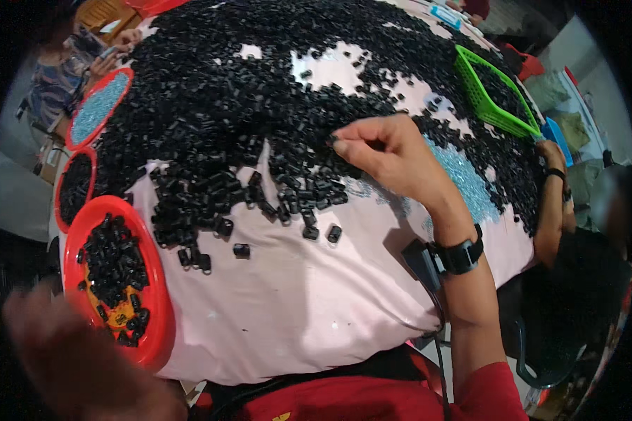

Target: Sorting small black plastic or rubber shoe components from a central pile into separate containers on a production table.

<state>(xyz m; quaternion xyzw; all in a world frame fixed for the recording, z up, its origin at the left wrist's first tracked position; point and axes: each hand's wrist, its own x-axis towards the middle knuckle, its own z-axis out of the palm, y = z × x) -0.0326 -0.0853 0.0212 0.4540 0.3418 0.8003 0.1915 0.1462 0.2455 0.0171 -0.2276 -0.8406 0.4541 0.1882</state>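
Note:
My right hand (pixel 390 154) is over the pile of small black cylindrical plastic pieces (pixel 211 126), with thumb and forefinger pinched together. Whatever lies between the fingertips is too small to make out. A black strap with a small device (pixel 456 259) is around my right wrist, and a cable runs down from it. At the lower left my left hand (pixel 70 344) is smeared by motion, so its fingers cannot be read. It is close to a red oval tray (pixel 163 309) that holds many of the black pieces on a yellow-orange bottom.
Light blue clear bits (pixel 463 179) lie heaped beside my right forearm. A green basket (pixel 481 95) of black pieces stands at the far right. Red trays (pixel 130 78) line the left edge. Other people sit left and right, one with an arm (pixel 551 203) on the pink cloth (pixel 288 302).

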